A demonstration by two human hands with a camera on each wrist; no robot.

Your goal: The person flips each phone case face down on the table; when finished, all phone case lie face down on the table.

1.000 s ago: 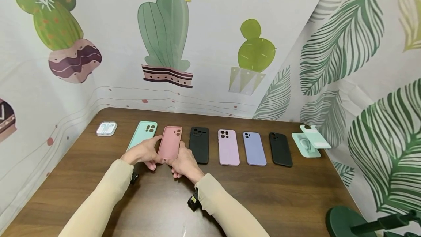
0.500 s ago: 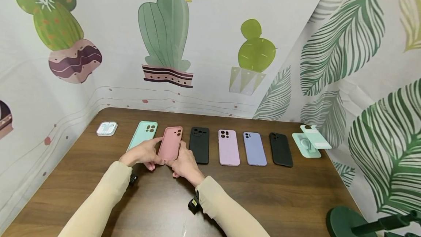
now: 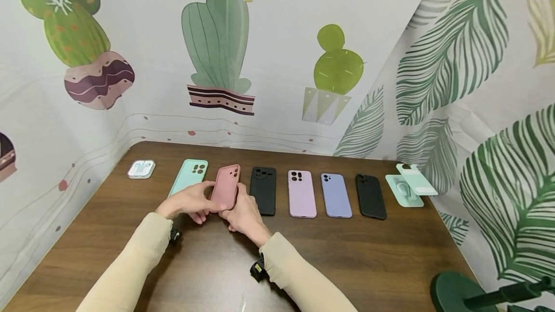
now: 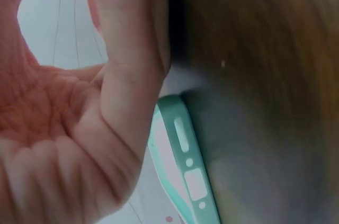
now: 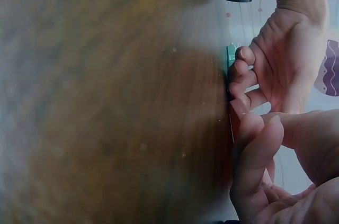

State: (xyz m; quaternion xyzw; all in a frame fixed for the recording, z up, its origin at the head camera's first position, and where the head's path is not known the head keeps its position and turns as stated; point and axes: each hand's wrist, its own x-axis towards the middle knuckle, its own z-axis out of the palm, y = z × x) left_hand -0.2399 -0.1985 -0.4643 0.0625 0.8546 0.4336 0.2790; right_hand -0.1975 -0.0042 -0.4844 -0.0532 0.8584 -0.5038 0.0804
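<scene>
Both hands are at the lower end of a pink phone case [image 3: 225, 186] in the head view. My left hand [image 3: 191, 200] grips its lower left corner, the thumb lying over the bottom edge. On the opposite side my right hand [image 3: 244, 213] holds the lower right corner, fingers bent along the side. The case tilts, its near end close to the table. Partly behind the left hand lies a mint phone case [image 3: 189, 175], whose end with cutouts shows in the left wrist view. A black phone case [image 3: 262, 191] lies just right of the right hand.
Further right in the row lie a lilac phone case [image 3: 301, 194], a blue-violet one [image 3: 336, 195] and another black one [image 3: 370, 196]. A mint phone stand [image 3: 404, 191] is at the right end, a clear earphone box [image 3: 141, 169] at the left. A dark green round base [image 3: 455, 292] stands front right.
The pink case has tipped up, its far end raised a little and turned. The left thumb has moved onto its lower edge. Both arms stay nearly in place.
</scene>
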